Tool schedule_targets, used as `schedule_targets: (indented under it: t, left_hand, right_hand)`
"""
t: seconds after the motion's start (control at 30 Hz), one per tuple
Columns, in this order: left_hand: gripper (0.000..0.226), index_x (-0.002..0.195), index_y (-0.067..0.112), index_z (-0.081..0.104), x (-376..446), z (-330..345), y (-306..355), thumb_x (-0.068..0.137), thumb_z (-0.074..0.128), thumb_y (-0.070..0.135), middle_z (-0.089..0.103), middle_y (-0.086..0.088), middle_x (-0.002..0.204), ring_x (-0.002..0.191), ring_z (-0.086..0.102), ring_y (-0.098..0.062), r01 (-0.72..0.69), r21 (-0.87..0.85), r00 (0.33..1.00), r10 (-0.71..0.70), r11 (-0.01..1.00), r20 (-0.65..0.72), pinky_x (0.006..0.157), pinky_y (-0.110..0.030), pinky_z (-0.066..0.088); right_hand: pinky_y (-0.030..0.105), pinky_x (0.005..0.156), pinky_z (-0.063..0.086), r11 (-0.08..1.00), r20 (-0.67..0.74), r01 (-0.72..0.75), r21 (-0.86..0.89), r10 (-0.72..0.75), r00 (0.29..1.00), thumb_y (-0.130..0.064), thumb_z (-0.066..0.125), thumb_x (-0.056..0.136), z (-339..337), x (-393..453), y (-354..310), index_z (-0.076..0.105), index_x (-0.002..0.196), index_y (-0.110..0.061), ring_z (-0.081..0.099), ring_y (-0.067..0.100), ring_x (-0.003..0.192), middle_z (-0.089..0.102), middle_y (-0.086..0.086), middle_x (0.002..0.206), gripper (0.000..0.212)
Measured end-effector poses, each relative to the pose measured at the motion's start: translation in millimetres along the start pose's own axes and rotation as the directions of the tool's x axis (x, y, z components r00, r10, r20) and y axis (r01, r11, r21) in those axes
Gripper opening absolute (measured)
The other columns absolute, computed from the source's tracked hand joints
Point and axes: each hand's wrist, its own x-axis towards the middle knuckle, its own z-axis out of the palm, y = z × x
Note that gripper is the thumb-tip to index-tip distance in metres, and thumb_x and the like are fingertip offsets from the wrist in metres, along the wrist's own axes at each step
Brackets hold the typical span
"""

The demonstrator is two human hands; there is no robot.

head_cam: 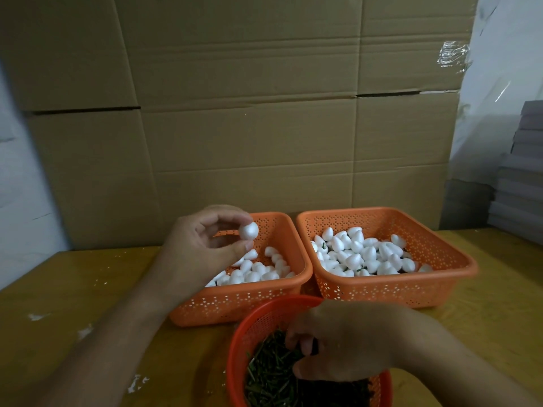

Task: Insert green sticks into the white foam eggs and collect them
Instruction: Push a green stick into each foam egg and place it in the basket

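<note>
The left hand pinches one white foam egg above the left orange basket at 11 o'clock, while the right hand, fingers curled, reaches among green sticks in the round basket at 6 o'clock on the desk, whether gripping one I cannot tell.

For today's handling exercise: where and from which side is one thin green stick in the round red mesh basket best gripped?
Pinch a thin green stick near one end, coming from above through the round red mesh basket's open top, as the right hand does. The sticks lie flat and tangled, so a fingertip pinch should lift one free.
</note>
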Motion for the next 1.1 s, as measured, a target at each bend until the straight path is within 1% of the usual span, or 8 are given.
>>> schedule_targets:
  t: [0.13, 0.23, 0.3, 0.37, 0.53, 0.7, 0.9, 1.1]
  left_hand:
    - [0.039, 0.094, 0.027, 0.077, -3, 3, 2, 0.074, 0.079, -0.006, 0.072, 0.002, 0.111, 0.108, 0.069, -0.017, -0.047, 0.036, 0.999, 0.047, 0.998, 0.008, 0.086, -0.021, 0.055]
    - [0.025, 0.098, 0.022, 0.078, -5, 3, 4, 0.075, 0.078, 0.011, 0.074, 0.001, 0.109, 0.105, 0.071, -0.016, -0.014, 0.018, 1.0, 0.014, 1.0, 0.001, 0.082, -0.018, 0.055]
    - [0.023, 0.101, 0.023, 0.076, -6, 4, 7, 0.079, 0.079, 0.024, 0.076, 0.0, 0.106, 0.099, 0.073, -0.016, 0.066, -0.033, 0.998, -0.066, 0.997, 0.017, 0.078, -0.017, 0.056]
    - [0.027, 0.106, 0.028, 0.076, -7, 6, 8, 0.08, 0.075, 0.032, 0.076, -0.004, 0.103, 0.093, 0.074, -0.021, 0.187, -0.169, 0.982, -0.179, 0.968, 0.058, 0.077, -0.023, 0.058]
    - [0.03, 0.115, 0.022, 0.073, -8, 12, 10, 0.088, 0.064, 0.03, 0.07, -0.009, 0.092, 0.079, 0.069, -0.018, 0.387, -0.412, 0.922, -0.342, 0.825, 0.181, 0.075, -0.031, 0.058]
    - [0.031, 0.102, 0.016, 0.079, -8, 18, 12, 0.09, 0.065, 0.042, 0.067, -0.006, 0.082, 0.067, 0.063, -0.013, 0.495, -0.465, 0.866, -0.463, 0.734, 0.19, 0.064, -0.029, 0.057]
    - [0.037, 0.09, 0.019, 0.08, -10, 17, 11, 0.088, 0.065, 0.053, 0.064, -0.003, 0.077, 0.064, 0.061, -0.009, 0.533, -0.45, 0.843, -0.492, 0.716, 0.217, 0.061, -0.025, 0.056]
    - [0.033, 0.075, 0.021, 0.074, -10, 17, 12, 0.082, 0.069, 0.052, 0.063, -0.004, 0.078, 0.064, 0.06, -0.01, 0.522, -0.42, 0.853, -0.463, 0.742, 0.242, 0.062, -0.026, 0.056]
  right_hand:
    - [0.028, 0.087, 0.05, 1.0, 0.006, -0.001, 0.002, 0.001, 1.0, -0.052, 0.056, 0.095, 0, 0, 0, 0.054, 0.131, -0.034, 0.059, 0.006, 0.103, 0.062, -0.016, 0.114, 0.04]
    - [0.027, 0.086, 0.049, 1.0, 0.015, 0.005, 0.009, -0.006, 1.0, -0.05, 0.056, 0.096, 0, 0, 0, 0.054, 0.133, -0.032, 0.059, 0.006, 0.103, 0.062, -0.015, 0.114, 0.041]
    - [0.027, 0.086, 0.048, 1.0, 0.014, 0.009, 0.006, -0.009, 1.0, -0.049, 0.056, 0.096, -1, 0, 0, 0.053, 0.133, -0.031, 0.058, 0.007, 0.103, 0.061, -0.015, 0.113, 0.041]
    - [0.028, 0.088, 0.049, 1.0, 0.011, 0.012, 0.0, -0.012, 1.0, -0.049, 0.056, 0.096, -1, 0, 0, 0.053, 0.133, -0.031, 0.058, 0.007, 0.103, 0.061, -0.015, 0.113, 0.041]
    - [0.029, 0.089, 0.05, 1.0, 0.008, 0.017, -0.016, -0.017, 1.0, -0.05, 0.056, 0.096, 0, 1, 0, 0.053, 0.134, -0.031, 0.059, 0.007, 0.105, 0.062, -0.014, 0.116, 0.043]
    - [0.026, 0.085, 0.048, 0.999, -0.005, 0.03, -0.013, -0.03, 1.0, -0.051, 0.057, 0.095, 3, 2, 1, 0.054, 0.131, -0.033, 0.057, 0.004, 0.1, 0.06, -0.018, 0.11, 0.041]
    - [0.024, 0.082, 0.047, 0.997, -0.021, 0.037, -0.066, -0.039, 0.999, -0.047, 0.062, 0.092, 7, 7, 3, 0.055, 0.13, -0.035, 0.057, 0.008, 0.103, 0.059, -0.014, 0.113, 0.04]
    - [0.027, 0.078, 0.049, 0.996, -0.115, 0.042, -0.074, -0.051, 0.992, -0.037, 0.065, 0.091, 17, 14, 2, 0.059, 0.119, -0.035, 0.055, 0.008, 0.096, 0.053, -0.017, 0.1, 0.029]
